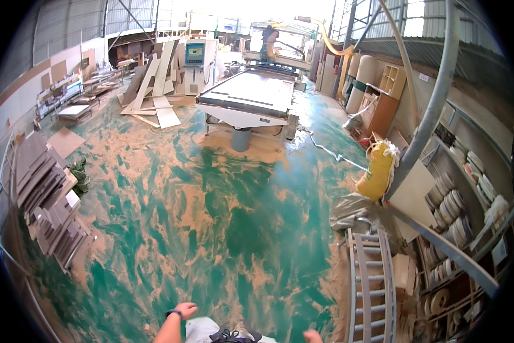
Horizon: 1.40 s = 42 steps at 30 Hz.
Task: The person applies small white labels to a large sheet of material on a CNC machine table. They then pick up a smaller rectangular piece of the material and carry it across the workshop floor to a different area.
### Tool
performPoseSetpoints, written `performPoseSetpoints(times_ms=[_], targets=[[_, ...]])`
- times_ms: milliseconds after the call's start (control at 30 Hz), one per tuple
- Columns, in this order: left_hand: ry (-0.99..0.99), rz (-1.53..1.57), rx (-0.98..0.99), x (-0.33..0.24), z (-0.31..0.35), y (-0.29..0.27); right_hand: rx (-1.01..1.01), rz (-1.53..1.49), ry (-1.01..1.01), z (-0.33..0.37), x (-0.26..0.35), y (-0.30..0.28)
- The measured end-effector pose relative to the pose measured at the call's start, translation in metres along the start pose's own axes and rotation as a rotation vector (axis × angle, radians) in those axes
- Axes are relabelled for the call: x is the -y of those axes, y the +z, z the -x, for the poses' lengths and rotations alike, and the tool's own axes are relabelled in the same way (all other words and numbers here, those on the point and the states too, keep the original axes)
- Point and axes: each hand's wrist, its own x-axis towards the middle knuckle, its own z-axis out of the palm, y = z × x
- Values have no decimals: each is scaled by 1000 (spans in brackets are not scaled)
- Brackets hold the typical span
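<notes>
At the lower edge, my left hand (186, 310) hangs in front of my body with a dark band on its wrist. Its fingers point inward, loosely stretched, and I see nothing in them. My right hand (312, 336) only just enters at the bottom, right of my light trousers (202, 328); its fingers are mostly cut off. Neither hand touches anything I can see. Beneath them lies a green floor (251, 228) streaked with sawdust. Ahead stands a large flat-bed cutting machine (248, 94) with a gantry at its far end.
A metal ladder (373, 286) lies along the right, beside shelves (440, 268) of rolls. Beyond it stand a stuffed yellow sack (377, 171) and a slanting grey pipe (434, 97). Stacked boards (42, 183) line the left. Loose panels (157, 80) lean near the control cabinet (195, 68).
</notes>
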Motion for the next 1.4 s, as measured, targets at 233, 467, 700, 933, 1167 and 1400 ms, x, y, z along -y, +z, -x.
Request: performPoseSetpoints(times_ms=[233, 467, 700, 933, 1167, 1400], targets=[[-673, -164, -31, 150, -10, 3, -191, -246, -577, -141, 438, -217], [-768, -10, 198, 94, -198, -136, -153, -91, -615, -262, 566, -254], [-232, -104, -91, 11, -599, -360, 149, -158, -243, -353, 577, -279], [77, 199, -412, -233, -862, -548, 133, -185, -36, -475, 661, -407], [-187, 68, 75, -281, -961, -613, 63, -159, -211, -716, 828, -541], [-538, -60, 7, -110, -1029, -596, -179, -63, -626, -807, 1186, -723]])
